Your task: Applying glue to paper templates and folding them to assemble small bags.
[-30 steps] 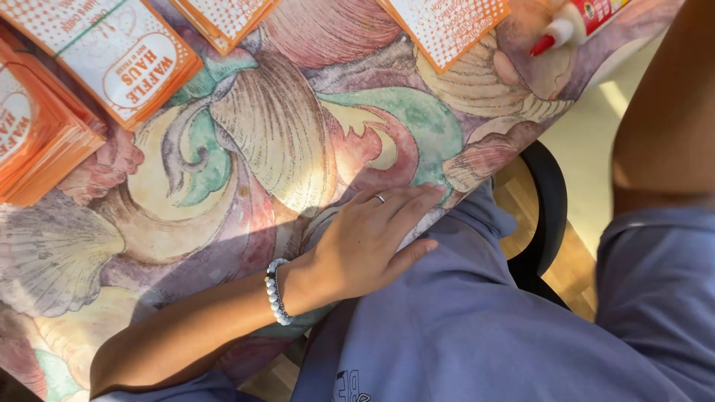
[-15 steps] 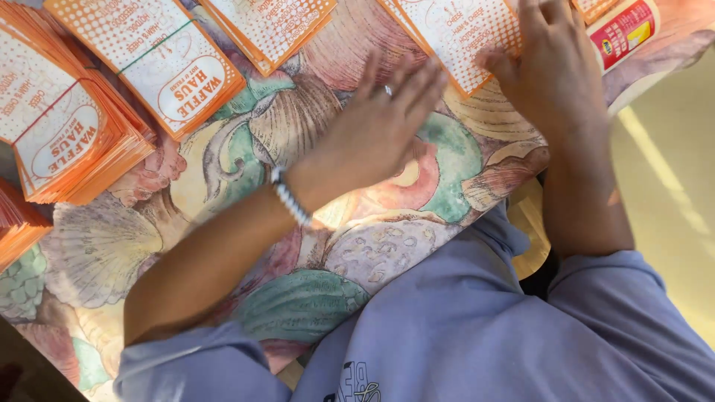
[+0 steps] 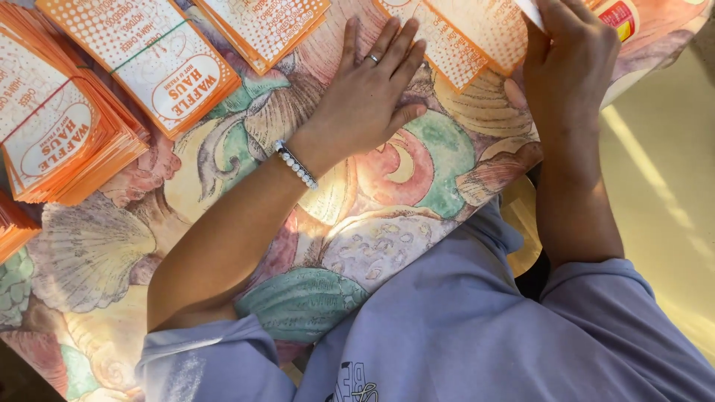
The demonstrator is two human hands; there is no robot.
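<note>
Orange paper bag [image 3: 462,37] under both hands: left hand [image 3: 369,97] flat, released; right hand [image 3: 570,63] grasping its edge.

Orange-and-white printed paper sleeve [image 3: 465,37], flat on the shell-patterned desk [image 3: 387,223] at the far edge. Left hand [image 3: 372,93] fingertips just beside it; right hand [image 3: 570,63] resting on its right end.

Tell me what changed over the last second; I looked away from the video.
The left hand moved from the table's near edge up the shell-patterned tablecloth and lies flat beside the flat orange-and-white paper bag. The right hand came into view onto that bag. The banded orange bag stacks stayed put.
</note>
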